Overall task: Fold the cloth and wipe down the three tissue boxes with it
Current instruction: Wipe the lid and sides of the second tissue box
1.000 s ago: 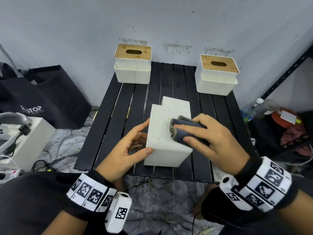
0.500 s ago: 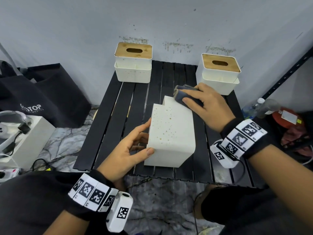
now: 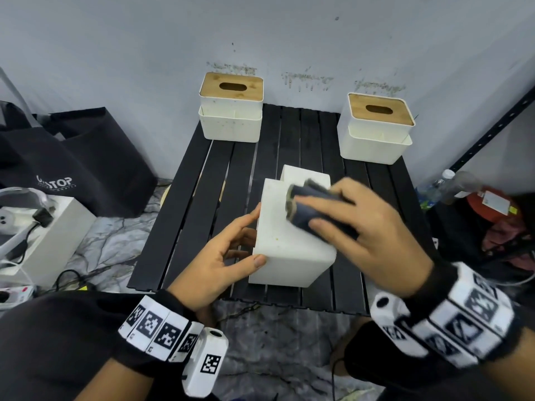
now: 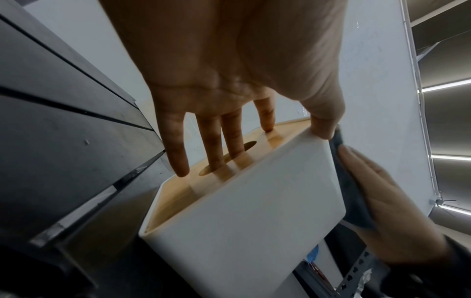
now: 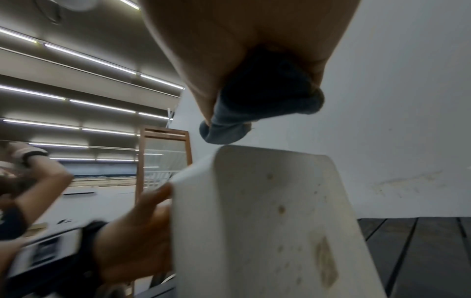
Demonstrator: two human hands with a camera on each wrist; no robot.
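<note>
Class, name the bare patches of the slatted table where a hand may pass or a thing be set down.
Free: the table slats between the left rear box and the right rear box; also the left strip before that left box. Crowded: front middle: tipped box, left hand, cloth, right hand.

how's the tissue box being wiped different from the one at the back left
Pose: the near tissue box lies tipped on its side, wooden lid facing left; the back-left tissue box stands upright, lid on top.
Contact: the left hand braces the near tissue box and the right hand presses the cloth on it; nothing touches the back-left tissue box.
Both have white bodies and wooden lids with an oval slot.
</note>
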